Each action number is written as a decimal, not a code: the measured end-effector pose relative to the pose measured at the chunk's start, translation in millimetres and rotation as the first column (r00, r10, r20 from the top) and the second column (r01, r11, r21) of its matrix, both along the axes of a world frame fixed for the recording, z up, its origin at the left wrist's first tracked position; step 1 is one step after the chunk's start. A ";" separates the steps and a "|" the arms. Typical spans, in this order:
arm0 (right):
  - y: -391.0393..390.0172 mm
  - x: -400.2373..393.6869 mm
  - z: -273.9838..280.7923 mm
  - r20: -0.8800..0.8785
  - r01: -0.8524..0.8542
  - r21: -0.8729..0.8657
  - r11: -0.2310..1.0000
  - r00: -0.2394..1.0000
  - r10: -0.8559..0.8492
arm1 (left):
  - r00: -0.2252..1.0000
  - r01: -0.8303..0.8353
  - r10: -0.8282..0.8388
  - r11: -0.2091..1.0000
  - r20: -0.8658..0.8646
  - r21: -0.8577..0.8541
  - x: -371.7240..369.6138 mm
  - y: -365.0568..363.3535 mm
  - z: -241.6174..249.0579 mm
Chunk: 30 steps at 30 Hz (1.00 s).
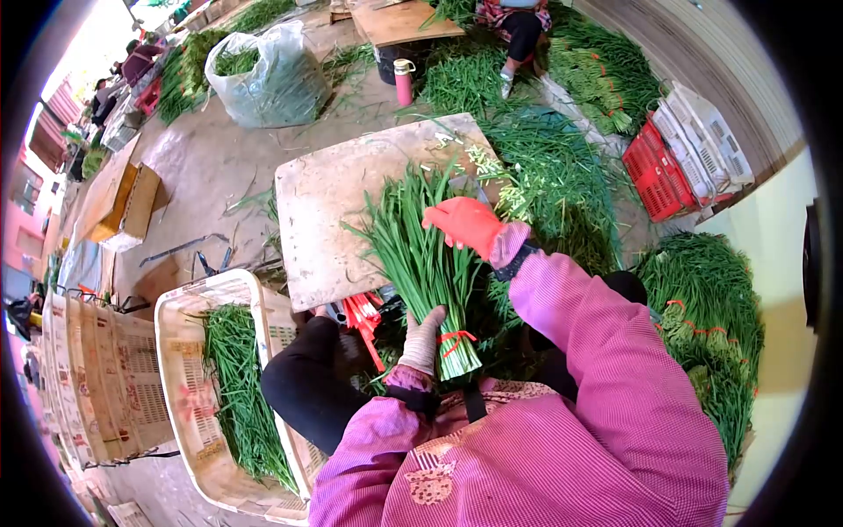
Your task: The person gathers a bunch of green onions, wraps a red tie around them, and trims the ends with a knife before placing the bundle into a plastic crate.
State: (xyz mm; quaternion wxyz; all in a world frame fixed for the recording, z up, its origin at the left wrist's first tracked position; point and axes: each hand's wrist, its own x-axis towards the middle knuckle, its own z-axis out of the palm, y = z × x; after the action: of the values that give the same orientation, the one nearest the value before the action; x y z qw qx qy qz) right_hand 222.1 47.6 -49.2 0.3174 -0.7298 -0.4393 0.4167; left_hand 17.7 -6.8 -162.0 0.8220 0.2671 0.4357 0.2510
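Observation:
A bunch of garlic chives [426, 250] lies slanting over my lap, its leaves spread on the board [320, 220] and its pale cut ends towards me. A red band [457, 341] circles the stems near those ends. My left hand [421, 341], in a pale glove, grips the bunch beside the band. Higher up, my right hand [465, 226], in an orange-red glove, is bent over the leaves with its fingers curled together. What its fingertips pinch, if anything, is hidden. Red strips [363, 323] hang at the board's near edge, left of the bunch.
A white crate [167, 351] with loose chives stands at my left. Banded bunches [702, 325] lie at my right, near a red crate [654, 171]. Loose chives [553, 167] heap beyond the board. Farther off are a plastic sack [268, 83], a pink bottle [403, 83] and a seated person [522, 35].

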 end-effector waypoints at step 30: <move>-35.5 -6.7 24.7 -0.085 0.123 0.254 0.959 0.991 -0.105 | 0.979 0.095 -0.077 0.992 -0.187 0.086 1.3 -2.8 -17.6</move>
State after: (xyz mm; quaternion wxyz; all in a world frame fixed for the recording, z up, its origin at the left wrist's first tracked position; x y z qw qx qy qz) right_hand 215.4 12.2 -24.6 0.4487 -0.6911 -0.4355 0.3625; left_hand 19.0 -9.6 -179.7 0.7751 0.3463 0.4850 0.2099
